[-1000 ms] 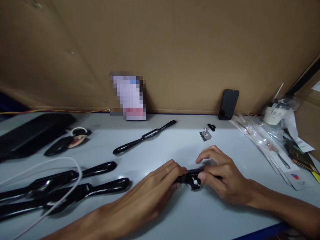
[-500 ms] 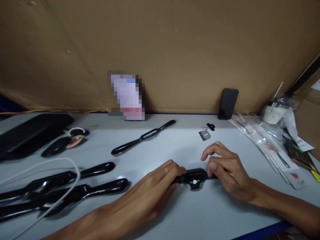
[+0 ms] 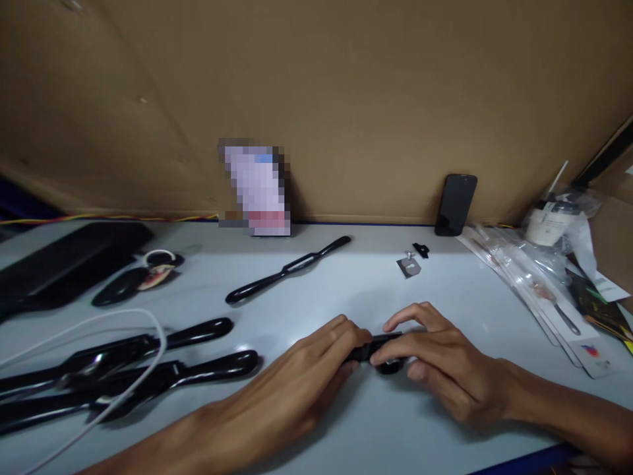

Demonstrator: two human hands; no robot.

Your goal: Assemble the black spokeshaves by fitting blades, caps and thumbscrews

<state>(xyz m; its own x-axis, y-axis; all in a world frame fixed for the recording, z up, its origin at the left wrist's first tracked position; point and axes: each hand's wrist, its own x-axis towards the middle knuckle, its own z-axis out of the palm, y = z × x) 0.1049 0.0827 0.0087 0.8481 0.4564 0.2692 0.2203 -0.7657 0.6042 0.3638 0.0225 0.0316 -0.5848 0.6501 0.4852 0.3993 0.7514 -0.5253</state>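
Note:
A black spokeshave (image 3: 390, 367) lies low over the tabletop, its middle partly covered by fingers. My left hand (image 3: 316, 369) is closed around its left handle, which is mostly hidden. Across its middle and right side, my right hand (image 3: 455, 369) curls with bent fingers touching it, one finger lifted along the far edge. Beyond the hands are a flat grey blade (image 3: 408, 266) with a slot, a small screw (image 3: 409, 254) and a black cap piece (image 3: 421, 250). Another spokeshave body (image 3: 289, 269) with an open middle rests farther left.
Two spokeshaves (image 3: 217, 367) lie at left under a white cable (image 3: 161, 333). Behind them are a key ring bunch (image 3: 158, 274) and a black case (image 3: 74, 264). A phone (image 3: 455, 204) leans on the cardboard wall (image 3: 346, 112). Clear packages (image 3: 534, 297) and a cup (image 3: 546, 224) stand right.
My right hand has shifted left from the right handle onto the middle of the spokeshave, covering it. My left hand keeps its hold. The view has moved slightly.

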